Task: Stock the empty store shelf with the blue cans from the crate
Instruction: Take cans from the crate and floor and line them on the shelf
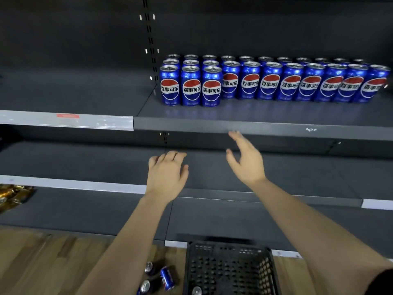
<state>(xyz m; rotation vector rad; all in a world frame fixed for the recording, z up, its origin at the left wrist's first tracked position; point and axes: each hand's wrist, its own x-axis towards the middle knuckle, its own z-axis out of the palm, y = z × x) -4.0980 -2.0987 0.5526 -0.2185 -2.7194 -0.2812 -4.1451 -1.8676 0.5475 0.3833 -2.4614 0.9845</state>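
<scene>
Fingers (pixel 170 156) of my left hand (pixel 167 175) are loosely curled and hold nothing; those of my right hand (pixel 246 160) are spread wide and equally empty. Both hands hang near the centre of my view, the left at about 7 o'clock from the right, with a clear gap between them. The right hand's fingertips reach up just under the front lip of the shelf (pixel 255 126) that carries the stock.

Up on that shelf, from 12 toward 2 o'clock, the blue cans (pixel 270 81) stand upright in tidy rows, labels facing me. At the left end three cans (pixel 191 87) sit forward of the rest, forming a third row; the remainder runs two deep to the right edge of my view. The shelf bay at 10 o'clock is bare.

Down at 6 o'clock I see the black crate (pixel 229 267) on the wooden floor (pixel 53 262), with one can top (pixel 196 291) showing at its bottom edge. Just left of the crate, a few loose cans (pixel 167 277) lie on their sides on the floor, partly hidden behind my left forearm. At 8 o'clock, something gold and shiny (pixel 12 195) sits on a lower shelf; I cannot tell what it is.
</scene>
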